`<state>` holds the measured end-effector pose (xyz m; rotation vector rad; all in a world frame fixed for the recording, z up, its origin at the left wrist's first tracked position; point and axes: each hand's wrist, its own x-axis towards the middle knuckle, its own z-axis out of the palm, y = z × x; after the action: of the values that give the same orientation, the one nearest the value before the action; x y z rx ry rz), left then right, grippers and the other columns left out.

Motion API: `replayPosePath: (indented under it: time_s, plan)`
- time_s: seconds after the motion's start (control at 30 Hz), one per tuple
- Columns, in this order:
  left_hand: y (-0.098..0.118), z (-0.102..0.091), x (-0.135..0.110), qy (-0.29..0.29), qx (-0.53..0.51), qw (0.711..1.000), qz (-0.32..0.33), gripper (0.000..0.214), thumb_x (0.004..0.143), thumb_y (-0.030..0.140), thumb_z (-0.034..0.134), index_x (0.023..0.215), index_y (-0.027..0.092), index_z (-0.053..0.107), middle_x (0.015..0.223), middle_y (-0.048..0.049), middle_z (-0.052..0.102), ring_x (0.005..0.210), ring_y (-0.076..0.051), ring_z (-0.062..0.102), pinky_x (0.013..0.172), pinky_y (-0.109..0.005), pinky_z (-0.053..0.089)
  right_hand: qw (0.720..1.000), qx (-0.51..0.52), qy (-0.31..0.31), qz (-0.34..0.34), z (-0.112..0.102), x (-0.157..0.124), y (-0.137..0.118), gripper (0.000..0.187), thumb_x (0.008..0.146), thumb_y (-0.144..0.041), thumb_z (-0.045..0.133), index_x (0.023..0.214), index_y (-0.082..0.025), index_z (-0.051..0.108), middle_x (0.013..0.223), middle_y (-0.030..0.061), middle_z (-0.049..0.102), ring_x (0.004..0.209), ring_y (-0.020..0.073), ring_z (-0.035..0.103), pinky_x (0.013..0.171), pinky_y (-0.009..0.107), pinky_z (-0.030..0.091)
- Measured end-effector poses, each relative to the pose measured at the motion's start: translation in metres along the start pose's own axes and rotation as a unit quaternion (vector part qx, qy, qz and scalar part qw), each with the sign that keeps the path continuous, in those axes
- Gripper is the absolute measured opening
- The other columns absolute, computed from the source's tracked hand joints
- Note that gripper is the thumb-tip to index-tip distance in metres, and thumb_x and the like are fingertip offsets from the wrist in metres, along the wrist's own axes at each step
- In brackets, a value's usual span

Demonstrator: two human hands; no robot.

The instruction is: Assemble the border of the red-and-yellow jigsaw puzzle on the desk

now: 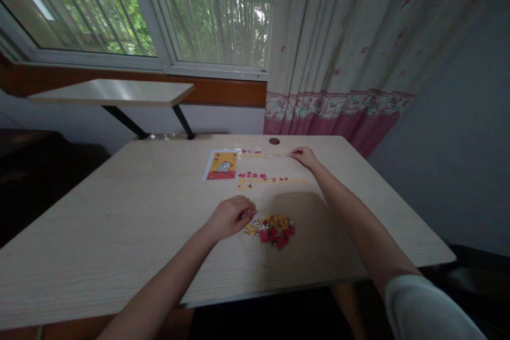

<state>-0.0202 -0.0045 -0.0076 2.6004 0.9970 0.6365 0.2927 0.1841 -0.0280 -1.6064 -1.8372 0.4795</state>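
My right hand (305,156) reaches to the far side of the table, with thumb and fingers pinched on a small jigsaw puzzle piece (288,154) at the right end of the back row. Nearer to me, my left hand (233,218) rests curled at the left edge of a loose pile of puzzle pieces (277,229), yellow, red and white. Whether anything is inside its fingers is hidden. Rows of separate pieces lie between the hands, among them red pieces (252,175) and a yellow row (271,180). A picture card (222,166) with a white animal on yellow and red lies left of the rows.
The pale wooden table (139,212) has a round brown cable hole (274,141) near its back edge. A raised shelf (119,91) on black supports stands at the back left. Behind are a barred window (215,10) and a floral curtain (334,64).
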Motion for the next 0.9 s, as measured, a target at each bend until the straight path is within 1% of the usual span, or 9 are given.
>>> replayPosePath:
  time_s: [0.3,0.4,0.47,0.53,0.6,0.63,0.7,0.77,0.9]
  plan:
    - [0.000,0.000,-0.001,0.003,0.005,1.000,0.003,0.018,0.089,0.025,0.043,0.084,0.017,0.059,0.071,-0.0025,0.058,0.070,-0.014,0.054,0.065,-0.025,0.044,1.000,-0.029,0.002,-0.004,-0.007,-0.002,-0.009,0.013,0.072,-0.025,0.066,0.083,-0.018,0.071,0.082,0.0056,0.071,0.073,0.0163,0.064,0.073,0.028,0.047]
    - [0.000,0.001,0.000,0.005,0.006,1.000,0.005,0.018,0.089,0.025,0.043,0.084,0.017,0.058,0.071,-0.0023,0.057,0.069,-0.014,0.053,0.065,-0.025,0.044,0.999,-0.035,0.007,-0.024,-0.010,-0.019,-0.020,0.017,0.077,-0.025,0.061,0.089,-0.018,0.070,0.089,0.0069,0.071,0.079,0.0168,0.063,0.076,0.029,0.046]
    - [0.001,0.001,0.001,0.009,0.007,1.000,0.010,0.017,0.089,0.024,0.043,0.084,0.017,0.058,0.071,-0.0022,0.057,0.069,-0.014,0.053,0.064,-0.025,0.043,0.998,-0.033,-0.006,-0.059,-0.011,-0.041,-0.033,0.017,0.079,-0.025,0.059,0.090,-0.018,0.070,0.091,0.0063,0.070,0.082,0.0165,0.062,0.078,0.029,0.046]
    - [0.002,0.001,0.001,0.009,0.007,1.000,0.017,0.017,0.089,0.024,0.043,0.084,0.017,0.058,0.072,-0.0021,0.057,0.070,-0.014,0.053,0.064,-0.025,0.043,0.980,-0.029,-0.074,-0.181,-0.012,-0.071,-0.048,0.016,0.081,-0.024,0.056,0.088,-0.018,0.070,0.089,0.0061,0.069,0.083,0.0166,0.061,0.079,0.030,0.045]
    - [0.004,0.001,0.001,0.008,0.007,1.000,0.022,0.016,0.089,0.023,0.044,0.084,0.018,0.058,0.072,-0.0020,0.058,0.070,-0.014,0.053,0.064,-0.025,0.043,0.940,-0.016,-0.177,-0.292,-0.013,-0.103,-0.063,0.015,0.083,-0.027,0.057,0.086,-0.019,0.069,0.085,0.0047,0.069,0.082,0.0152,0.060,0.081,0.030,0.044]
    - [0.004,0.001,0.001,0.009,0.008,1.000,0.023,0.016,0.089,0.023,0.044,0.084,0.018,0.058,0.072,-0.0020,0.058,0.070,-0.014,0.053,0.064,-0.025,0.043,0.925,-0.013,-0.203,-0.322,-0.014,-0.118,-0.070,0.016,0.084,-0.029,0.056,0.087,-0.019,0.069,0.085,0.0044,0.068,0.082,0.0147,0.060,0.082,0.030,0.044]
    - [0.005,0.001,0.001,0.012,0.009,1.000,0.023,0.016,0.089,0.023,0.044,0.083,0.018,0.057,0.072,-0.0021,0.058,0.070,-0.014,0.053,0.064,-0.025,0.042,0.911,-0.028,-0.237,-0.336,-0.017,-0.141,-0.082,0.018,0.083,-0.034,0.059,0.090,-0.020,0.069,0.084,0.0042,0.066,0.081,0.0146,0.058,0.080,0.030,0.043]
    - [0.005,0.001,0.000,0.014,0.009,1.000,0.021,0.015,0.089,0.023,0.044,0.083,0.018,0.057,0.073,-0.0023,0.058,0.071,-0.014,0.053,0.064,-0.024,0.042,0.909,-0.053,-0.251,-0.329,-0.020,-0.154,-0.090,0.020,0.078,-0.035,0.064,0.090,-0.020,0.069,0.086,0.0049,0.064,0.083,0.0159,0.057,0.079,0.030,0.043]
    - [0.006,0.001,0.001,0.011,0.013,1.000,0.020,0.015,0.088,0.022,0.044,0.082,0.018,0.057,0.073,-0.0022,0.058,0.070,-0.014,0.053,0.064,-0.024,0.042,0.912,-0.062,-0.262,-0.310,-0.020,-0.157,-0.094,0.014,0.076,-0.031,0.067,0.085,-0.022,0.070,0.084,0.0037,0.063,0.085,0.0165,0.056,0.081,0.031,0.042]
